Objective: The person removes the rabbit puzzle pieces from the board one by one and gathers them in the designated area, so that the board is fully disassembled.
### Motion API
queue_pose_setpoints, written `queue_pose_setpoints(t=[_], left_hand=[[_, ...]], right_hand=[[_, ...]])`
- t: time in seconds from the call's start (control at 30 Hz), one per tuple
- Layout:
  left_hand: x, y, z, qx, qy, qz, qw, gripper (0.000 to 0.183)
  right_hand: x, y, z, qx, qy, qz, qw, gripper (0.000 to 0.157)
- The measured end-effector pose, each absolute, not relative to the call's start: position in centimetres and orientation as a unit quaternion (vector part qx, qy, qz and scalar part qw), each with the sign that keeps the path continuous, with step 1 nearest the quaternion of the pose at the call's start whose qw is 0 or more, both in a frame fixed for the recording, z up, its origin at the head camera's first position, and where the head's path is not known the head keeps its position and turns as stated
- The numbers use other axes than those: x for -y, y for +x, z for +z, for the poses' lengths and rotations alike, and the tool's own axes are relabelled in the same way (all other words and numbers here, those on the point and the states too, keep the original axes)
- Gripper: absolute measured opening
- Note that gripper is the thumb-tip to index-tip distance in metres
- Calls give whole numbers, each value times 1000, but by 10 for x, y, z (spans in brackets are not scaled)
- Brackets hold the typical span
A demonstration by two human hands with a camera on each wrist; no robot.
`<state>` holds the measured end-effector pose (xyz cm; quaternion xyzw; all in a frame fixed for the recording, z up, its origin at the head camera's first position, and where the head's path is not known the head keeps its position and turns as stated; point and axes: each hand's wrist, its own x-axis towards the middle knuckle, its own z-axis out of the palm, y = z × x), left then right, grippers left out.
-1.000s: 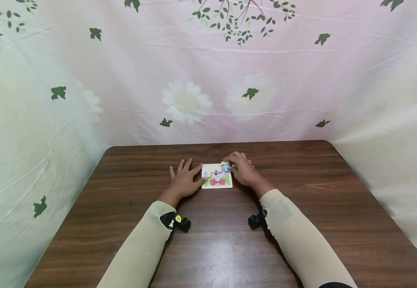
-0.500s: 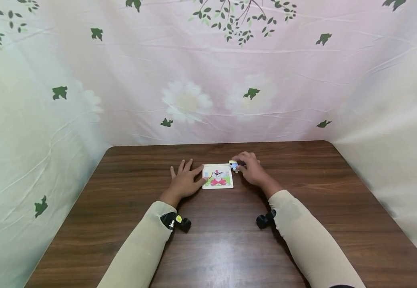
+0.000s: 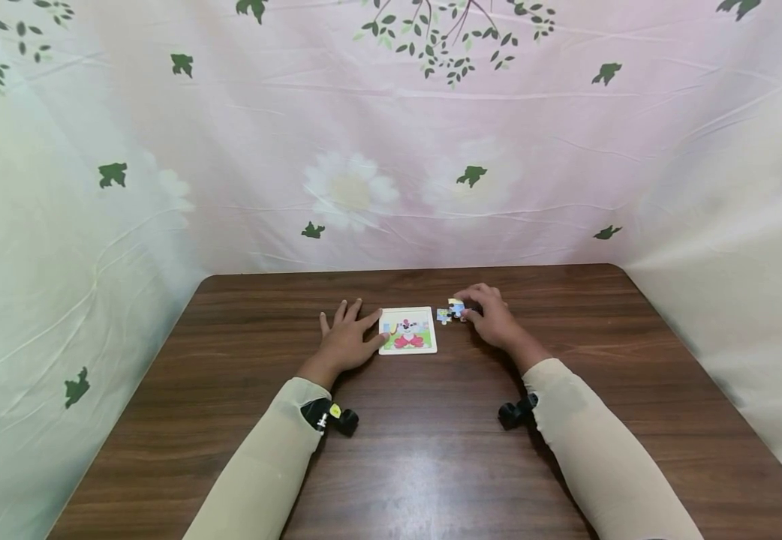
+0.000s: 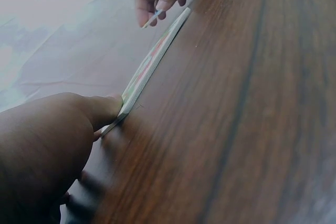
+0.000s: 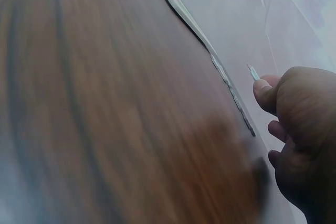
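A white-framed jigsaw puzzle with a cartoon figure in red lies flat on the table. My left hand has its fingers spread at the puzzle's left side, the thumb resting on its edge. In the left wrist view that thumb meets the near corner of the puzzle. Off the puzzle's right side, my right hand pinches a puzzle piece between thumb and fingers. The right wrist view shows this piece raised above the table. Loose blue-and-yellow piece lies just right of the frame.
The brown wooden table extends around both arms. Behind it and at the sides hangs a pale cloth printed with leaves and flowers. A dark wrist camera sits on each sleeve.
My right hand has moved right, away from the puzzle, with a piece in its fingers. A loose piece now shows on the table beside the frame. The left hand stays put.
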<state>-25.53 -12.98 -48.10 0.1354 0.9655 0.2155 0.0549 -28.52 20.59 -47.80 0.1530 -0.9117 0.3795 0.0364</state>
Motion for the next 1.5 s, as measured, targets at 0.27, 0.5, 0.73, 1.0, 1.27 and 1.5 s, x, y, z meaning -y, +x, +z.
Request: queue_pose_setpoints(t=[0.27, 0.5, 0.73, 1.0, 1.27, 1.5], left_hand=[[130, -253, -479, -967, 133, 208, 57, 70], [129, -252, -478, -968, 132, 207, 60, 70], [130, -253, -480, -968, 131, 205, 62, 69], [130, -253, -480, -967, 134, 211, 56, 69], [130, -254, -479, -967, 136, 211, 51, 70], [130, -253, -480, -966, 138, 213, 57, 70]], right_hand=[[-223, -282, -479, 914, 148, 377, 34, 32], [-238, -283, -480, 915, 148, 373, 29, 33], [-246, -283, -481, 918, 144, 370, 12, 35], [-258, -279, -480, 917, 148, 369, 20, 33], [-263, -278, -477, 919, 144, 366, 19, 30], [-263, -278, -478, 922, 142, 360, -1, 33]])
